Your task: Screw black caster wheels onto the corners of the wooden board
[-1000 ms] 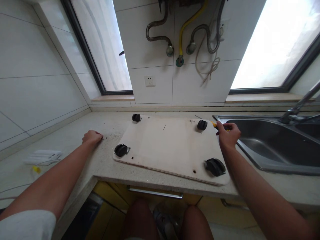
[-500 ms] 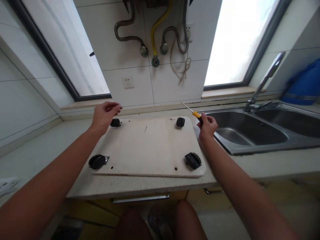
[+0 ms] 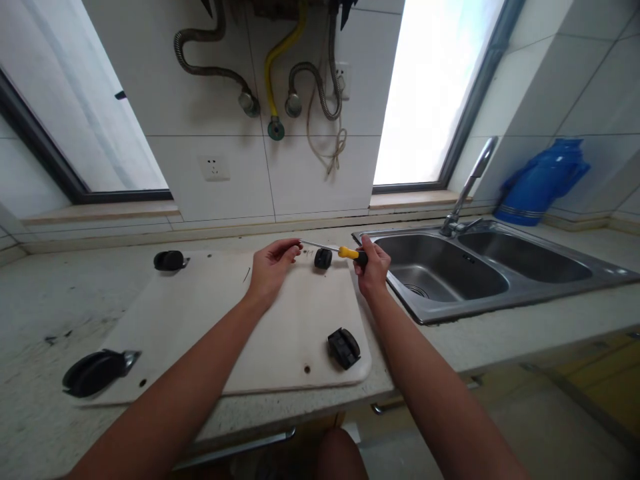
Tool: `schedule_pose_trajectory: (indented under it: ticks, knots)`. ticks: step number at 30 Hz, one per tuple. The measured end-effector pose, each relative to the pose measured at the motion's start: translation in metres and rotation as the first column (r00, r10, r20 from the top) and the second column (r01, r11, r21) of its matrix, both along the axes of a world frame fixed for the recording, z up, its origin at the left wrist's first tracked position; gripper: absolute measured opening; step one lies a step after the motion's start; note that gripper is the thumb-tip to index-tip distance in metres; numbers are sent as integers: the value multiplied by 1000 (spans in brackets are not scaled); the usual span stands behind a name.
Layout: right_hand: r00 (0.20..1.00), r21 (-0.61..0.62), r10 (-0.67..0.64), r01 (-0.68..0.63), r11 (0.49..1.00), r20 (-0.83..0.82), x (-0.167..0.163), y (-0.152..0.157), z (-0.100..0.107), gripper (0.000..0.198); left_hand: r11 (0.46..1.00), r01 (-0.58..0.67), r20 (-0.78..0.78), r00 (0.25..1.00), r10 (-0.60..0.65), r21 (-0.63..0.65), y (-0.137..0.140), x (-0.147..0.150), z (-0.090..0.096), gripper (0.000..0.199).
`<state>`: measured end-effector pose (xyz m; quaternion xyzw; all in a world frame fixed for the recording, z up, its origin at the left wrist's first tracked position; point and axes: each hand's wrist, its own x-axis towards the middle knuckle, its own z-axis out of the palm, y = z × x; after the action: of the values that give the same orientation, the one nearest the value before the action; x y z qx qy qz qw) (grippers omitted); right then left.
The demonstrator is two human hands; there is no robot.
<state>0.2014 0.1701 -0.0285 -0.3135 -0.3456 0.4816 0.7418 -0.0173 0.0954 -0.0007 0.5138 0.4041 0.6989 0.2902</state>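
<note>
My right hand [image 3: 373,263] is closed round the black and yellow handle of a screwdriver [image 3: 349,253]. Its thin metal shaft points left, to the fingertips of my left hand [image 3: 273,267]. Those fingers are pinched together at the tip; whatever they hold is too small to make out. Beneath both hands lies a pale board [image 3: 280,347] with rounded corners. Black casters sit at its corners: back right [image 3: 323,259], front right [image 3: 344,348], back left [image 3: 170,261] and front left [image 3: 97,372]. Small holes and a dark pencil-like mark [image 3: 247,274] show on the board.
To the right is a double steel sink [image 3: 445,267] with a tap [image 3: 470,180]. A blue jug-like container [image 3: 543,180] stands behind it. Hoses and a yellow pipe [image 3: 273,73] hang on the tiled wall above a socket [image 3: 214,168]. Drawer handles run below the counter edge.
My left hand has moved right, from the back left caster to the screwdriver's tip. The screwdriver has swung nearly level. The view has turned to the right.
</note>
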Motion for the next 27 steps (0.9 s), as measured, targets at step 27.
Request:
schedule_pose_trajectory:
  ticks: [27]
  knots:
    - [997,47,-38,35,998,61,1,-2,1,66,1000,-26,-115,993,26,0,1,-12,0,30]
